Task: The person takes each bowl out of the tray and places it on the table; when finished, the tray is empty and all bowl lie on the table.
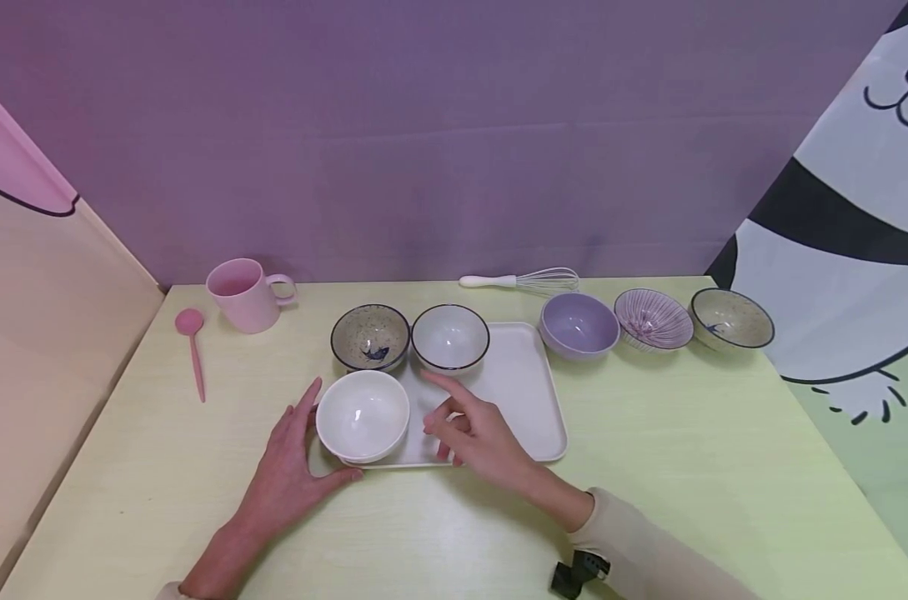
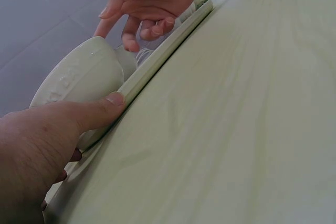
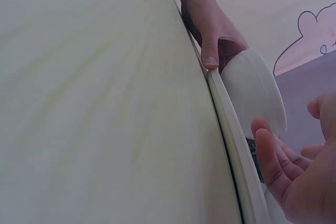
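Observation:
My left hand [image 1: 288, 467] is spread around the left side of a plain white bowl [image 1: 363, 417] at the near left of a white rectangular tray [image 1: 517, 383]. In the left wrist view its thumb [image 2: 102, 109] touches the tray's near edge; the other fingers are largely hidden. My right hand [image 1: 484, 437] hovers over the tray, holding nothing, index finger extended toward a white bowl with a dark rim [image 1: 450, 333]. Beside that bowl, at the tray's back left, is a speckled beige bowl [image 1: 367, 329] with a dark blue motif.
A pink mug [image 1: 247, 300] and pink spoon [image 1: 191, 333] are at the left. A white-handled whisk [image 1: 491, 282] lies at the back. Right of the tray are a purple bowl [image 1: 579, 325], a purple-striped bowl [image 1: 652, 319] and another beige bowl [image 1: 731, 319]. A purple backdrop [image 1: 438, 150] rises behind.

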`<state>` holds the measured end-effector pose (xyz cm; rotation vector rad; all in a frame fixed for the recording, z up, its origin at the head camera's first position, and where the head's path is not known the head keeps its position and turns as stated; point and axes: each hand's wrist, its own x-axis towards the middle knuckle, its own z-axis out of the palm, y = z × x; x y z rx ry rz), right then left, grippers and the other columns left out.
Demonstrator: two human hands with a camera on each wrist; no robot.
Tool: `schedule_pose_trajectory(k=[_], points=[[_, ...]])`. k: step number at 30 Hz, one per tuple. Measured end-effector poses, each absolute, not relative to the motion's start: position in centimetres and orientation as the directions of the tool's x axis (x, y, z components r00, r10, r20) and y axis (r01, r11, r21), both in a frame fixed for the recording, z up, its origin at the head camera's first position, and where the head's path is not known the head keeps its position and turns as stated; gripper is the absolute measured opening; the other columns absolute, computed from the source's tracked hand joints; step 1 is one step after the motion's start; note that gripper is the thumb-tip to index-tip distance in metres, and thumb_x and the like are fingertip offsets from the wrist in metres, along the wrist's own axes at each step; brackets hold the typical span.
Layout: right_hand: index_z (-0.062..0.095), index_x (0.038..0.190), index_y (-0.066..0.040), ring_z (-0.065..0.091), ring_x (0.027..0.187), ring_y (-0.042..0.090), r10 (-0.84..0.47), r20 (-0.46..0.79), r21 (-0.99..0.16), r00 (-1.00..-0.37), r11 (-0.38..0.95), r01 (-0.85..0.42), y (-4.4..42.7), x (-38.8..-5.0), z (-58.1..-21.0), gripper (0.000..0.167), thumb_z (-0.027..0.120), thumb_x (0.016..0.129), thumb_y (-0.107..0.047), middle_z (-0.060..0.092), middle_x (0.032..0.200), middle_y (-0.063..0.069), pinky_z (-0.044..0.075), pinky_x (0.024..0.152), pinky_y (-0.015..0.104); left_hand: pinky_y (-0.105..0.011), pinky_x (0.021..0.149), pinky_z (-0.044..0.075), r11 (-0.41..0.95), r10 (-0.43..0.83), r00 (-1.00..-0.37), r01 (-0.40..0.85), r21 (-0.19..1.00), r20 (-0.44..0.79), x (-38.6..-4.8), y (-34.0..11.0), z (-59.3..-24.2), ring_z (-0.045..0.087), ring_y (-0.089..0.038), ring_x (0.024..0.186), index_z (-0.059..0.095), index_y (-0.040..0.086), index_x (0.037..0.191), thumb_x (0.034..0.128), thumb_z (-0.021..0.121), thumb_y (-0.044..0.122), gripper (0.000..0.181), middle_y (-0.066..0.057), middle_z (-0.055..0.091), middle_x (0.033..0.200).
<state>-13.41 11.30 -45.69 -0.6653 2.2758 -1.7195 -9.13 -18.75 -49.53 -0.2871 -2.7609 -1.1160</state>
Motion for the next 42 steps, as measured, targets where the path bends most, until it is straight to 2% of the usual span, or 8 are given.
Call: schedule_pose_trajectory(k=[7,11,15,20,26,31,39,42], points=[[0.042,0.169,-0.011,0.074,0.063,0.028,-0.516,0.107,-0.935,-0.850,0.238,-0.262,10.3,-13.5,-45.9,0.062,0.065,0.112,-0.015,0.073,0.101,0.015,0.049,0.052,0.021,-0.070,0.134,0.024,0.704,0.132,-0.962,0.261,0.660,0.239,-9.2,-18.7,-49.7,0.039,-0.052,0.157,0.020,0.013,0.177,0.0734,0.106,0.031,0.136,-0.024,0.064,0.152],[0.042,0.170,-0.011,0.070,0.057,0.026,-0.533,0.107,-0.933,-0.840,0.238,-0.270,9.8,-13.7,-46.1,0.062,0.065,0.113,-0.018,0.072,0.097,0.017,0.047,0.053,0.021,-0.072,0.133,0.025,0.705,0.135,-0.959,0.269,0.656,0.249,-9.2,-18.7,-49.8,0.038,-0.053,0.156,0.021,0.012,0.176,0.0727,0.107,0.029,0.136,-0.025,0.065,0.150],[0.041,0.171,-0.016,0.068,0.056,0.021,-0.543,0.086,-0.936,-0.835,0.243,-0.254,9.2,-13.8,-46.2,0.063,0.065,0.113,-0.021,0.073,0.097,0.016,0.045,0.054,0.021,-0.073,0.132,0.025,0.702,0.133,-0.959,0.269,0.659,0.249,-9.2,-18.6,-49.7,0.038,-0.054,0.156,0.021,0.013,0.176,0.0728,0.107,0.029,0.136,-0.025,0.065,0.150],[0.040,0.173,-0.021,0.068,0.057,0.019,-0.537,0.054,-0.938,-0.842,0.261,-0.227,8.6,-13.9,-46.2,0.064,0.065,0.113,-0.023,0.072,0.097,0.014,0.046,0.054,0.021,-0.072,0.133,0.025,0.703,0.135,-0.959,0.269,0.658,0.248,-9.2,-18.6,-49.7,0.039,-0.053,0.156,0.021,0.013,0.177,0.0730,0.107,0.030,0.136,-0.024,0.065,0.149],[0.041,0.172,-0.021,0.068,0.058,0.016,-0.532,0.045,-0.933,-0.845,0.280,-0.226,8.3,-13.9,-46.2,0.064,0.065,0.113,-0.022,0.078,0.095,0.011,0.051,0.062,0.022,-0.076,0.128,0.030,0.706,0.129,-0.959,0.267,0.656,0.251,-9.1,-18.8,-49.7,0.037,-0.055,0.155,0.022,0.013,0.176,0.0732,0.107,0.031,0.135,-0.025,0.064,0.151],[0.042,0.171,-0.021,0.071,0.058,0.015,-0.515,0.051,-0.929,-0.856,0.291,-0.230,8.1,-13.7,-46.1,0.063,0.065,0.113,-0.022,0.082,0.087,0.009,0.050,0.066,0.021,-0.073,0.131,0.027,0.705,0.134,-0.957,0.275,0.653,0.259,-9.2,-18.7,-49.8,0.039,-0.055,0.155,0.023,0.012,0.176,0.0726,0.107,0.029,0.134,-0.025,0.064,0.150],[0.049,0.168,-0.024,0.077,0.063,0.023,-0.427,-0.001,-0.950,-0.904,0.282,-0.132,7.3,-13.3,-46.0,0.062,0.067,0.109,-0.015,0.082,0.084,0.010,0.065,0.066,0.027,-0.072,0.132,0.026,0.706,0.134,-0.958,0.271,0.654,0.253,-9.3,-18.7,-49.9,0.037,-0.057,0.156,0.023,0.013,0.176,0.0726,0.107,0.030,0.134,-0.025,0.063,0.153],[0.053,0.165,-0.025,0.079,0.065,0.025,-0.397,-0.017,-0.959,-0.917,0.267,-0.098,7.1,-13.3,-46.0,0.061,0.066,0.107,-0.011,0.081,0.082,0.011,0.063,0.059,0.027,-0.074,0.131,0.026,0.704,0.133,-0.959,0.270,0.657,0.252,-9.2,-18.7,-49.9,0.036,-0.060,0.155,0.025,0.014,0.175,0.0732,0.107,0.031,0.132,-0.025,0.062,0.154]])
